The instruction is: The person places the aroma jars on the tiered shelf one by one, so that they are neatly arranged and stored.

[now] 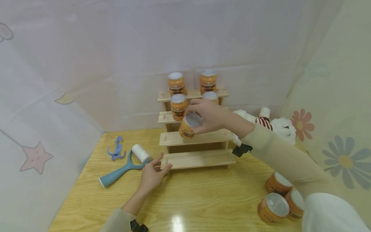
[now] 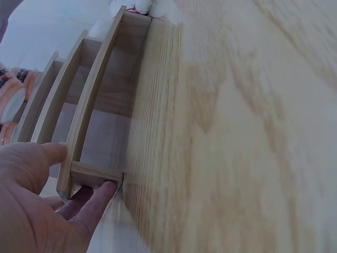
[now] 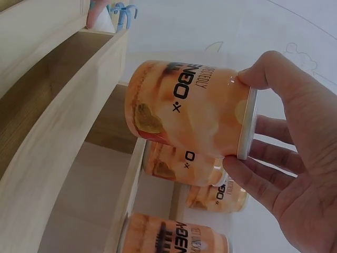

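Note:
A stepped wooden display shelf [image 1: 197, 160] with several tiers stands against the back cloth. My right hand [image 1: 210, 114] pinches an orange can [image 1: 186, 129] by its silver-rimmed end, over the second tier from the bottom. The right wrist view shows thumb and fingertips around the rim of the can [image 3: 184, 105], its body tilted. My left hand [image 1: 152, 175] grips the left end of the lowest tier, thumb and fingers about its corner, as the left wrist view shows on the shelf [image 2: 97, 169]. Two cans [image 1: 176, 84] stand on the top tier; two more [image 1: 178, 108] are on the tier below, one partly hidden by my right hand.
Several orange cans [image 1: 276, 208] are grouped at the table's right front. Left of the shelf lie a blue-handled lint roller [image 1: 116, 174] with a white roll [image 1: 141, 153] and a blue hook-like piece [image 1: 117, 149]. A white plush toy [image 1: 282, 129] sits right of the shelf, partly behind my right arm.

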A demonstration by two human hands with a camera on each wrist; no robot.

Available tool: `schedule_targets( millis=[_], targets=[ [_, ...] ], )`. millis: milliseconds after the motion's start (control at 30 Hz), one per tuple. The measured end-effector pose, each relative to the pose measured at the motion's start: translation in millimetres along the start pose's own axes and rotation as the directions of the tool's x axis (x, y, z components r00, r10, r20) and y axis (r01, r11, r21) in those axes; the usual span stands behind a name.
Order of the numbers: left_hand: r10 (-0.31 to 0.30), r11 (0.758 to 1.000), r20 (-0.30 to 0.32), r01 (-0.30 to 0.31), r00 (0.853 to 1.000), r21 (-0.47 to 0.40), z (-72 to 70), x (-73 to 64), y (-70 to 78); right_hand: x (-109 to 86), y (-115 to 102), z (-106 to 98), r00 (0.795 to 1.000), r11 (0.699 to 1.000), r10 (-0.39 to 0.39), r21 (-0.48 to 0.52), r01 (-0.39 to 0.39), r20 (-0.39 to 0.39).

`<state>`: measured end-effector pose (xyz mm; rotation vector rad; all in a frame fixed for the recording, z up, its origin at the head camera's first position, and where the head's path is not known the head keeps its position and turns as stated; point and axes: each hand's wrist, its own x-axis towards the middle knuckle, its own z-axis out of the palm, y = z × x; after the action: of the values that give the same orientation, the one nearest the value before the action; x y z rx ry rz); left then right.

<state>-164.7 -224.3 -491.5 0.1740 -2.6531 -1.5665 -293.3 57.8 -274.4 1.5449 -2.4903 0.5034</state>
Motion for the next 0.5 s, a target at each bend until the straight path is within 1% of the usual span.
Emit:
schedule_targets(
  millis=[167,500],
  targets=[
    [0.000,1.000,0.000,0.000,1.000,0.004,0.3,-0.9,0.7,5.9,-2,8,1.000,1.000,0.018,0.006,-0.018,0.013],
    [0.001,1.000,-0.002,-0.001,1.000,0.003,-0.4,0.1,2.3,16.5,-2,21,0.999,0.999,0.039,-0.004,-0.039,0.013]
  ],
)
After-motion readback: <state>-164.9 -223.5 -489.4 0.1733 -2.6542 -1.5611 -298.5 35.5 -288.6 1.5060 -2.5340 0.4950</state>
